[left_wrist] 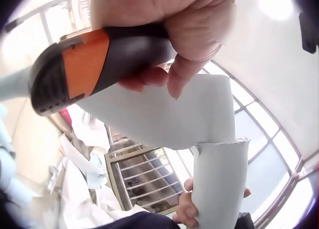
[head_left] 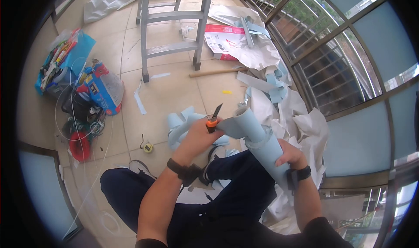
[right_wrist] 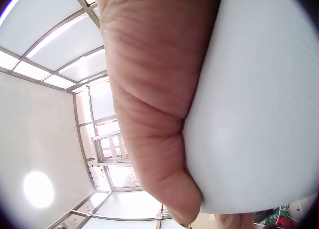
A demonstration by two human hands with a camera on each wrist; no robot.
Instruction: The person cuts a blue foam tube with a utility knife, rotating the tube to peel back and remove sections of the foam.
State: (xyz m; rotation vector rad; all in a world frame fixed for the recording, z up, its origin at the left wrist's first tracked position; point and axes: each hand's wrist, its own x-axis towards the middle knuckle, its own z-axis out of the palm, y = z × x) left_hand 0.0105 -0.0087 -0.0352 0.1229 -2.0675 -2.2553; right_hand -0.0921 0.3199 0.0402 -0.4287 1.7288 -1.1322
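Knife [head_left: 213,121]: left hand [head_left: 197,136] is gripping its orange-black handle, with the blade pointing up beside the flap [head_left: 229,126].
Roll [head_left: 264,145]: right hand [head_left: 291,155] is curling its fingers round the lower part, slanting above the lap [head_left: 235,182].
Advisable: keeping the flap taut and slicing away from the fingers.

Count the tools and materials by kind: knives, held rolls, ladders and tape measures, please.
Orange-and-black utility knife, in the left hand: 1
Pale blue rolled sheet, in the right hand: 1
Grey metal stepladder: 1
Small yellow tape measure: 1
Total: 4
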